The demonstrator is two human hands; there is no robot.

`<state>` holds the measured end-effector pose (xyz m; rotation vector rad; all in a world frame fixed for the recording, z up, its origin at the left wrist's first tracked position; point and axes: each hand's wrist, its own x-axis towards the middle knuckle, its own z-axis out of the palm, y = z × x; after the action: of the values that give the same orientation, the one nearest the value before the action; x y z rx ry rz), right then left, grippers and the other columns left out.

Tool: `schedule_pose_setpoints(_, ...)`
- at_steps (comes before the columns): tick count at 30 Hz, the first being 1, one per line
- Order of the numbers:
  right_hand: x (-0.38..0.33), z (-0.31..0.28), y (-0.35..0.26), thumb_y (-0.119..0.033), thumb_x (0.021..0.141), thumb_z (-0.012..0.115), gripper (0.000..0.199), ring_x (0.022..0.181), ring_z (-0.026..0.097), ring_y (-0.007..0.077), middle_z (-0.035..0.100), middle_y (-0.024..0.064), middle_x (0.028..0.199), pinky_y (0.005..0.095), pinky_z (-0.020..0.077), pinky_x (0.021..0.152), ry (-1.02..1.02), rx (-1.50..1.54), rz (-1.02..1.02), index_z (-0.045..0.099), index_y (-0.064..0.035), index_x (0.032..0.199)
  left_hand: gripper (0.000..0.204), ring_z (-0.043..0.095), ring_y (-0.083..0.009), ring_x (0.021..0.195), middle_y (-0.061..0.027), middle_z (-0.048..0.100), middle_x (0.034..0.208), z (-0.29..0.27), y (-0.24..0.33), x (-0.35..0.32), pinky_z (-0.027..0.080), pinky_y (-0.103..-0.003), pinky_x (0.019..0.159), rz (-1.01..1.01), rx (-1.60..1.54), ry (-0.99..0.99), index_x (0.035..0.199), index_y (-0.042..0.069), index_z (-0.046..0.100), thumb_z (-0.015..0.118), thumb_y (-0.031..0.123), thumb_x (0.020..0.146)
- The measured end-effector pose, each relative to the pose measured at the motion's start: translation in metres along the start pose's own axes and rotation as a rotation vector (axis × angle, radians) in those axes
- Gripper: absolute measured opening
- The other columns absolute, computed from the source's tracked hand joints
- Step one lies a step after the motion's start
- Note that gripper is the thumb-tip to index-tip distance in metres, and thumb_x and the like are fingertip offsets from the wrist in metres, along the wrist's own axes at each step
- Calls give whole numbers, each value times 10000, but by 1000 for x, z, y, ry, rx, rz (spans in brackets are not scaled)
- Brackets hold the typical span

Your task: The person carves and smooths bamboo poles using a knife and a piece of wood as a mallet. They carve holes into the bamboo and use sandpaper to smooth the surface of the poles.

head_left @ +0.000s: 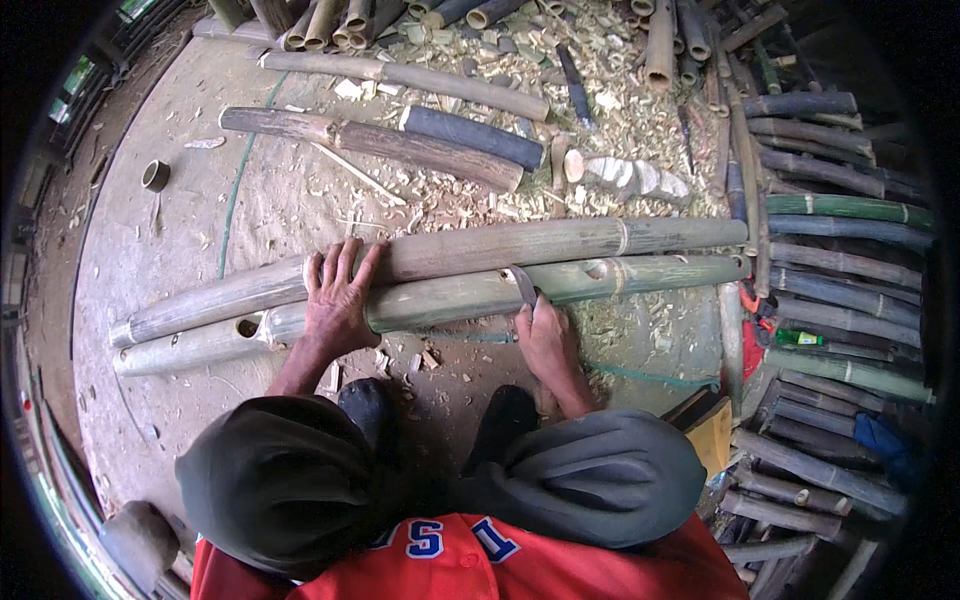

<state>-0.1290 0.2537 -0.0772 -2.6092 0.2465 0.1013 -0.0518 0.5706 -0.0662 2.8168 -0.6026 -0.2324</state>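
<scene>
Two long bamboo poles lie side by side across the floor in front of me. My left hand (338, 300) rests flat, fingers spread, over both the far pole (560, 243) and the near greenish pole (450, 297), pressing them down. My right hand (545, 340) grips the handle of a curved knife (522, 284), whose blade sits against the near pole's upper side. Round holes are cut into the near pole at its left end and near its right-hand node. My knees, in dark trousers, fill the lower view.
Wood shavings (600, 110) cover the floor beyond the poles. More cut bamboo lengths (380, 140) lie further back, and a stack of poles (840, 260) lines the right side. A small bamboo ring (155, 175) sits at the left. A green bottle (800, 338) lies at right.
</scene>
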Motion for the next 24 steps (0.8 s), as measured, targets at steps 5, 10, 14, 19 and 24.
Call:
schedule_pose_setpoints(5, 16, -67, 1, -231, 1053, 494, 286, 697, 688, 225, 649, 123, 745, 396, 544, 657, -215, 310, 302, 610, 19, 1130, 1322, 300, -401, 1475, -215, 347, 1549, 2, -6, -6, 176, -623, 1212, 9, -30, 16, 1602, 195, 266, 913, 225, 451)
schedule_pose_setpoints(10, 19, -177, 2, -181, 1066, 458, 220, 596, 634, 167, 607, 62, 680, 323, 532, 579, -2, 590, 245, 565, -25, 1179, 1263, 306, -396, 1471, -220, 353, 1550, 13, -10, -5, 159, -626, 1216, 38, -60, 65, 1616, 191, 246, 859, 177, 511)
schedule_pose_setpoints(14, 7, -199, 11, -188, 1082, 417, 256, 563, 607, 165, 601, 58, 678, 326, 521, 555, 44, 585, 290, 529, -16, 1236, 1267, 312, -400, 1469, -217, 351, 1553, 15, -5, -3, 157, -632, 1212, 21, -67, 89, 1623, 190, 236, 837, 151, 508)
schedule_pose_setpoints(19, -5, -128, 85, -214, 1090, 421, 277, 564, 596, 146, 617, 57, 675, 313, 504, 554, -55, 504, 328, 581, -5, 1176, 1369, 287, -406, 1488, -213, 320, 1581, 11, 11, 2, 170, -656, 1210, -20, 9, 9, 1626, 212, 217, 911, 203, 445)
schedule_pose_setpoints(24, 3, -82, 102, -205, 1076, 436, 284, 594, 610, 156, 613, 53, 662, 347, 508, 591, -73, 365, 172, 608, 14, 1128, 1416, 275, -431, 1488, -238, 303, 1581, 8, 45, 23, 171, -663, 1210, -42, 17, -29, 1616, 192, 218, 945, 232, 401)
